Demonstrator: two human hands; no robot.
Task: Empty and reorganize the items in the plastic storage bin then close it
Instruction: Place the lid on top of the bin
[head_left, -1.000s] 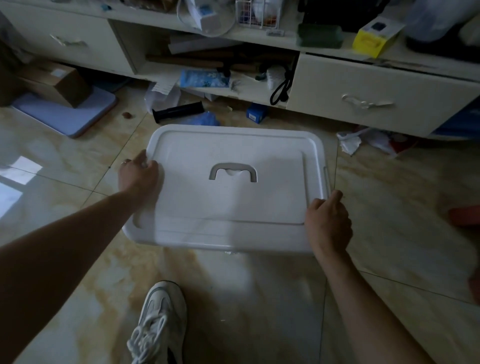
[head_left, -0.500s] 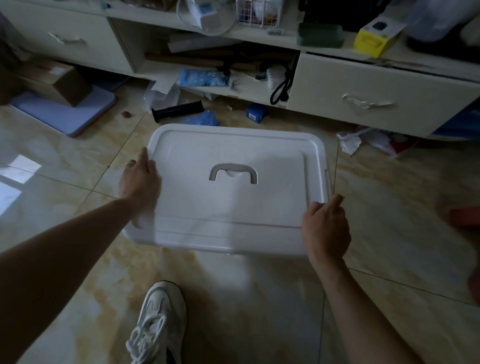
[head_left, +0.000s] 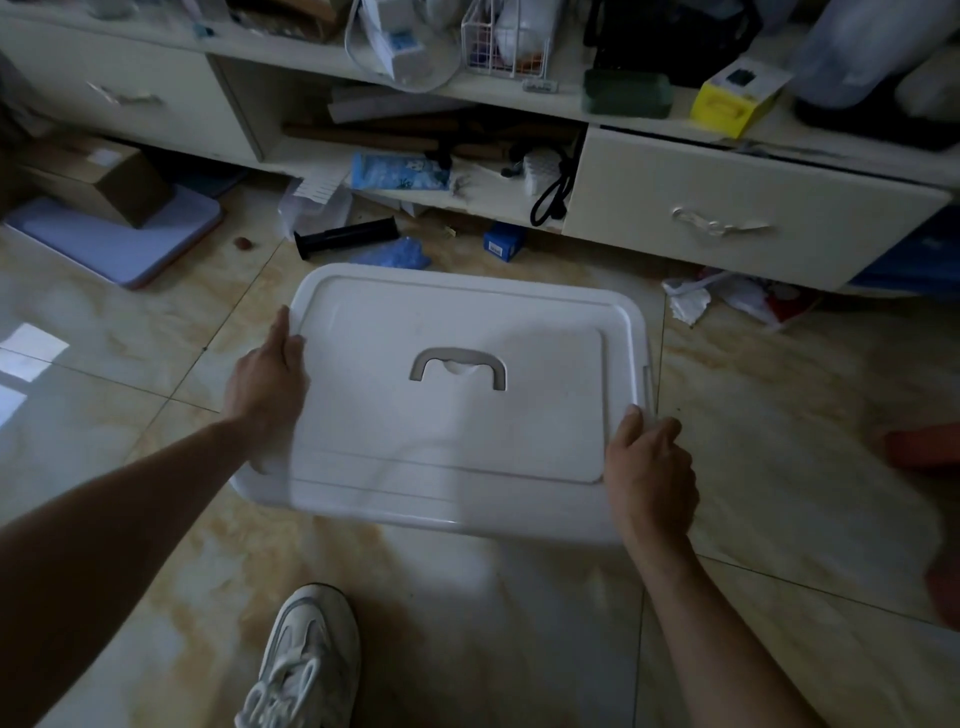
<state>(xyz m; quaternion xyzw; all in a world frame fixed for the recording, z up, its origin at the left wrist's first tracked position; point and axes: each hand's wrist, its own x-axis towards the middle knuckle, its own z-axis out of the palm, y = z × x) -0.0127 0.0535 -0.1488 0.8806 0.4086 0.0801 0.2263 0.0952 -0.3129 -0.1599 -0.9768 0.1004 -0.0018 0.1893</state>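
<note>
One white plastic storage bin (head_left: 431, 499) stands on the tiled floor (head_left: 779, 441) directly ahead of the person, between the two hands, its long axis running left to right across the view. One lid (head_left: 457, 415) covers it, bearing one grey recessed handle (head_left: 458, 368) at its centre; the near-left corner of the lid appears slightly offset from the bin rim. Left hand (head_left: 267, 384): laid along the lid's left edge, thumb on top, the remaining fingers hidden, so its closure cannot be told. Right hand (head_left: 649, 467): fingers curled over the lid's near-right corner, gripping it. Both hands lie equally close, one at each short end, which suits a two-handed lift of the lid. One sneaker (head_left: 306, 660) rests on the floor nearer the viewer. One low cabinet (head_left: 727, 208) runs along the far side.
</note>
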